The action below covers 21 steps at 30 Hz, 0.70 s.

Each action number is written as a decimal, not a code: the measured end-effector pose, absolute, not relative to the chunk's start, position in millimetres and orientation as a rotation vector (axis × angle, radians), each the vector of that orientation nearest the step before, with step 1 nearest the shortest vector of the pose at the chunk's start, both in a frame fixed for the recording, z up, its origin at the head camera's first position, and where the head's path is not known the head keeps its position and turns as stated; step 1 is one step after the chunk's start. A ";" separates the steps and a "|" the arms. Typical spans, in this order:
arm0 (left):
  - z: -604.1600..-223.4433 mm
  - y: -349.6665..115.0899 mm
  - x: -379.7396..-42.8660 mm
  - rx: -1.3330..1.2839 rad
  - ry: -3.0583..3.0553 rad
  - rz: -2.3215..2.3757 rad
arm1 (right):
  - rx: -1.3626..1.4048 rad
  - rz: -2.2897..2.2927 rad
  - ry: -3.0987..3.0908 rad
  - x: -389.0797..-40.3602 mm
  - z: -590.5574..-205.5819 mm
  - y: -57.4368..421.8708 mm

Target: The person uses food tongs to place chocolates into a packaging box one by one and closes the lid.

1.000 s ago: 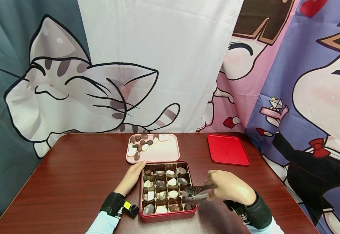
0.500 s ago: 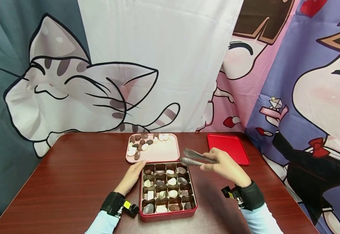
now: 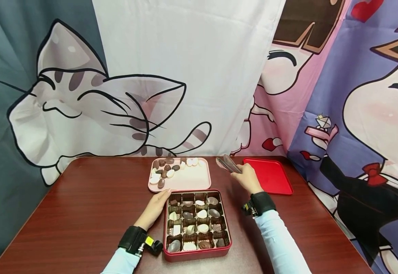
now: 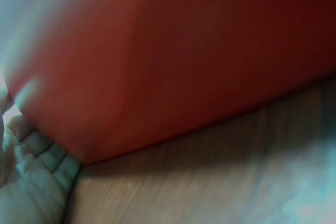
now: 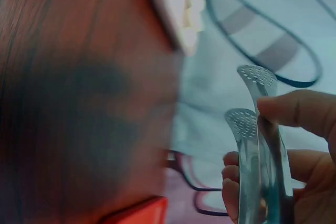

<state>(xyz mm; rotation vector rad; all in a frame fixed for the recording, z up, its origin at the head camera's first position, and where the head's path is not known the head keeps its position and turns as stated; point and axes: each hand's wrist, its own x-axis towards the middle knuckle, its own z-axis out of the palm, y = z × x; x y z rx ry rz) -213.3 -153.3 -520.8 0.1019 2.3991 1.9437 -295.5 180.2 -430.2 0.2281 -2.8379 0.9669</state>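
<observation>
My left hand rests against the far-left corner of a red box; in the left wrist view its fingers meet the box's edge. Dark and white chocolates lie in the box's gold compartments, among them a round swirled chocolate in the near row. Beyond the box, my right hand holds metal tongs between the pink tray and the red tray. The right wrist view shows their perforated ends apart, with nothing between them.
A pink tray behind the box bears several dark and white chocolates toward its left and back. A red tray lies at the back right, partly behind the right hand. Printed curtains hang behind the wooden table.
My right hand has lifted the tongs from the box's right side and carried them away toward the table's back edge. The left hand has stayed at the box's corner.
</observation>
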 end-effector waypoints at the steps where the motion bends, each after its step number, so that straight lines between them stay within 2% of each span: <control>1: -521.1 -153.1 -213.2 0.106 2.396 1.947 | 0.211 0.941 -2.845 -299.6 -434.5 178.2; 10: -521.8 -152.2 -212.8 0.097 2.382 1.969 | 0.083 0.729 -2.930 -323.2 -465.5 160.2; 21: -522.6 -151.8 -214.8 0.091 2.416 1.949 | -0.018 0.657 -2.959 -334.7 -477.3 150.2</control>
